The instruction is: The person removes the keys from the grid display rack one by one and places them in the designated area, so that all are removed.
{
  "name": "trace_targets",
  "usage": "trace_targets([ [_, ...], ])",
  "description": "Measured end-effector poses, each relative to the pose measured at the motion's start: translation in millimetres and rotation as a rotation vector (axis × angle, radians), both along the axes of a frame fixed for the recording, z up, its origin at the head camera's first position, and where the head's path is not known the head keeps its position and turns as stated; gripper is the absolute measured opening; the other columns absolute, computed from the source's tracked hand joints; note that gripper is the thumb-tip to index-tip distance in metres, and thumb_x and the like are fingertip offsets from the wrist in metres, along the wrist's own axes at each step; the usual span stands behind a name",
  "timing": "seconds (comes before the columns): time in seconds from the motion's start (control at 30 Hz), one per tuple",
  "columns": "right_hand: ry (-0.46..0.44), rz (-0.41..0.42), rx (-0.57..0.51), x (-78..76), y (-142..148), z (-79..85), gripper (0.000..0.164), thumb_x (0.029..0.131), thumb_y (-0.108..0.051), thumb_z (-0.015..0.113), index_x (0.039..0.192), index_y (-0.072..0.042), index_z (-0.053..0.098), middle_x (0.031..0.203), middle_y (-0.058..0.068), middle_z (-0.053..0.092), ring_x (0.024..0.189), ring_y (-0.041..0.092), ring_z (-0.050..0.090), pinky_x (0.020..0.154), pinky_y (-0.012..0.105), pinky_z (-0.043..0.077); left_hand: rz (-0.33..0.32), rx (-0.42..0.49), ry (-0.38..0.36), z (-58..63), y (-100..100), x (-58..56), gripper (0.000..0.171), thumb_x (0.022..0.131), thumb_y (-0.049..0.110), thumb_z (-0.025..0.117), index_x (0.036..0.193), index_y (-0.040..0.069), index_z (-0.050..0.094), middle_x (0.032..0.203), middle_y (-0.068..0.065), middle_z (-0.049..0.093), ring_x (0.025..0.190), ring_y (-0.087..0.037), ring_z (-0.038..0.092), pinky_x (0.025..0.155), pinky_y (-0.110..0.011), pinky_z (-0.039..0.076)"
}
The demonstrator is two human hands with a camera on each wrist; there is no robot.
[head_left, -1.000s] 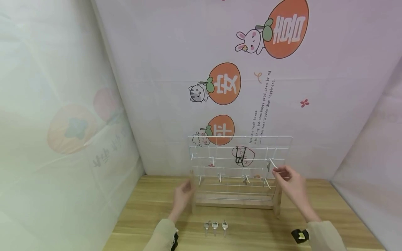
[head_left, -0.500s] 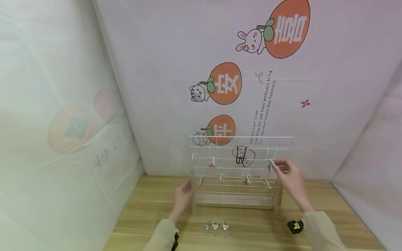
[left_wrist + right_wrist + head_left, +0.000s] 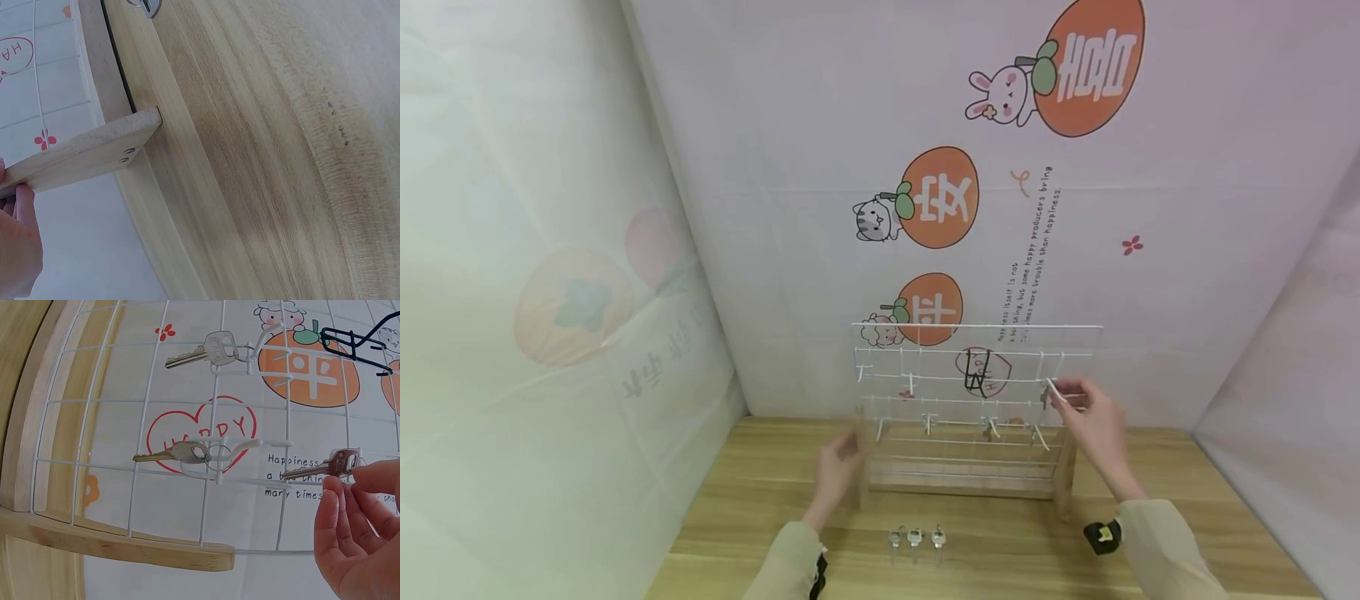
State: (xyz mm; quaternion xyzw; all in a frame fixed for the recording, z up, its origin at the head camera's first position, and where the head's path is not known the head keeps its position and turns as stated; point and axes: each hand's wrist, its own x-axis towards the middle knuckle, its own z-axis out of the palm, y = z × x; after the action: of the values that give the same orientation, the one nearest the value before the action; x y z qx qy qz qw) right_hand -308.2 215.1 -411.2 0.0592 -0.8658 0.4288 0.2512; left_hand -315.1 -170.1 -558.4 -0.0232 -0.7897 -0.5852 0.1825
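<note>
Currently pinched: one key (image 3: 342, 464), right of centre in the right-wrist frame, before the rack (image 3: 137, 545).
Right hand (image 3: 359, 528) holds its head between thumb and fingers; two hung keys (image 3: 219, 350) show farther left. Left hand (image 3: 19, 244) grips a wooden upright (image 3: 81, 152), lower left of its frame. Three loose keys (image 3: 915, 539) lie on the tabletop (image 3: 737, 500), head view, lower middle.

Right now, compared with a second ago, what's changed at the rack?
The right hand edged slightly up and leftward; it pinches a key by an upper hook, though whether that's new is unclear. The left hand, the rack and the three keys on the table stayed put.
</note>
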Motion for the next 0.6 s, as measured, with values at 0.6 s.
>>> trace_targets([
  [0.6,0.037,-0.024,-0.002,-4.1,-1.7,-1.0,0.018,0.091,-0.012,0.069,0.101,0.003,0.068,0.098,0.025,0.074,0.071,-0.022,0.05,0.062,-0.001,0.048,0.022,0.001,-0.017,3.6,1.4,1.2,0.045,0.085,0.011,0.076,0.123,-0.008,0.063,0.12,-0.028,0.068,0.11,-0.041,0.067,0.095,-0.047,0.058],
])
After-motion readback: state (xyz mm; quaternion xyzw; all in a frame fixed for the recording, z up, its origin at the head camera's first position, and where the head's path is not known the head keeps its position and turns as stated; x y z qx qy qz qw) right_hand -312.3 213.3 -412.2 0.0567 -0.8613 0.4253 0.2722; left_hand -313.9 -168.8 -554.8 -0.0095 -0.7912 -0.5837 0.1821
